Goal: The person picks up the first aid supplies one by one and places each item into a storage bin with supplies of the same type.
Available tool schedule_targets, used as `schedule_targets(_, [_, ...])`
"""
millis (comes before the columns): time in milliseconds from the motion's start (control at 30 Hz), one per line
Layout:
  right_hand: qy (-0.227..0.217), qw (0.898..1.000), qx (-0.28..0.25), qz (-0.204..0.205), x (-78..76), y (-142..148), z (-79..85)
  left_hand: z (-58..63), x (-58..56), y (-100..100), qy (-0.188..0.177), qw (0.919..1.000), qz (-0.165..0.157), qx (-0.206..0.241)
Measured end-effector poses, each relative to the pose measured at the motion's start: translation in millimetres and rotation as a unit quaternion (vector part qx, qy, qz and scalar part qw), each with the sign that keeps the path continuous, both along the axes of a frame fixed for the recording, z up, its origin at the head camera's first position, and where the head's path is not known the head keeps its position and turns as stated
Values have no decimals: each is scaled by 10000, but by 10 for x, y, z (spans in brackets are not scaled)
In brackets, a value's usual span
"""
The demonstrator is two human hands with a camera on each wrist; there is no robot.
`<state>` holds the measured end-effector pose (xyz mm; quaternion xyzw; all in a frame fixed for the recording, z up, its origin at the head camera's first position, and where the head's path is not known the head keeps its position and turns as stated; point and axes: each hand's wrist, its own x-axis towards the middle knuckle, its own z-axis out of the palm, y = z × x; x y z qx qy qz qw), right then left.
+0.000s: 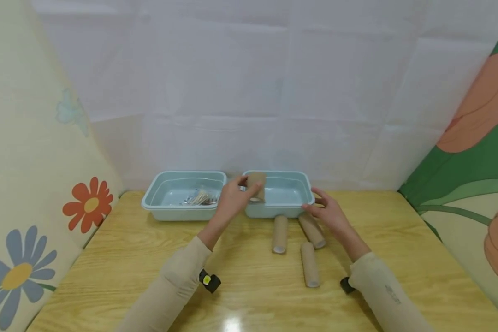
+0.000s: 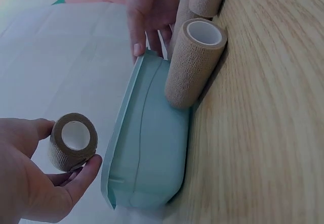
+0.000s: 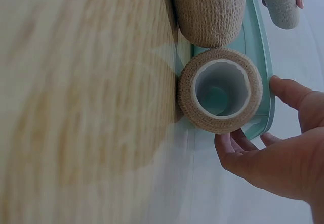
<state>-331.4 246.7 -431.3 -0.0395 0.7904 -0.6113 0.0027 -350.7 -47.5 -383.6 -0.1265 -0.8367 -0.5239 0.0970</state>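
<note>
My left hand [image 1: 233, 199] pinches a tan roll of self-adhesive bandage [image 1: 256, 186] between thumb and fingers, above the left side of the right-hand light blue plastic tray [image 1: 278, 212]. In the left wrist view this bandage roll [image 2: 74, 142] shows its white core. My right hand [image 1: 329, 212] grips the right end of the same tray, its thumb on the rim [image 3: 272, 90]. Three more bandage rolls, the left one [image 1: 280, 234], the right one [image 1: 312, 230] and the front one [image 1: 310, 265], lie on the table before the tray.
Another light blue tray [image 1: 182, 215] stands to the left, with a small pile of thin sticks and clear packaging [image 1: 201, 198] inside. Behind both trays hangs a pale sheet [image 1: 232, 92]. Wood-grain table [image 1: 257, 295] stretches toward me.
</note>
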Motion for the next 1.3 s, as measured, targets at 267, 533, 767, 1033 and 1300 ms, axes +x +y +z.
schedule_targets(267, [-1, 10000, 17, 41, 22, 2, -1, -2, -4, -51, -394, 9972, 73, 632])
schedule_targets(533, [87, 9999, -38, 95, 21, 11, 22, 48, -4, -3, -533, 9924, -120, 1107])
schedule_targets(767, [20, 9999, -10, 103, 93, -27, 107, 51, 70, 55, -455, 9942, -609, 758])
schedule_targets(1033, [-83, 9999, 7, 116, 181, -80, 229, -10, 192, 123, -288, 9863, -1411, -799])
schedule_targets(1300, [19, 10000, 11, 59, 57, -8, 36, -77, 337, 315, 9, 9631, -1982, -1823])
